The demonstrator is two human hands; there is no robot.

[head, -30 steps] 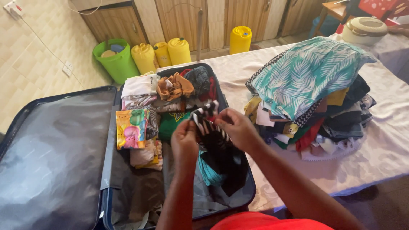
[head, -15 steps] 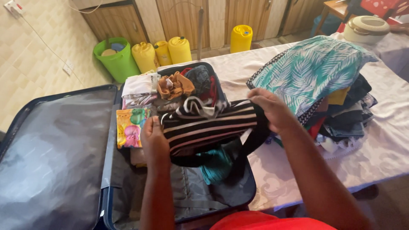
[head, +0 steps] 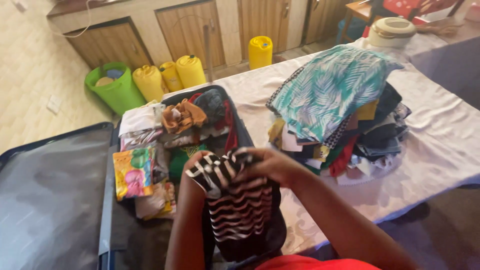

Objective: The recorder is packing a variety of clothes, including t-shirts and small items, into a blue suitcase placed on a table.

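Both my hands grip a black-and-white striped garment (head: 240, 210) by its top edge, and it hangs down in front of me over the open suitcase (head: 105, 200). My left hand (head: 196, 167) holds the left corner. My right hand (head: 272, 164) holds the right part, close beside the left one. Folded clothes (head: 150, 135) fill the far half of the suitcase.
A tall pile of clothes (head: 335, 110) topped by a teal leaf-print piece lies on the white tablecloth (head: 440, 145) to the right. The suitcase lid (head: 50, 195) lies flat at the left. Yellow jerrycans (head: 170, 75) and a green bucket (head: 115, 90) stand on the floor behind.
My hands have come together from a wide spread. The striped garment, stretched sideways before, now hangs lengthwise. The camera view has shifted a little to the right.
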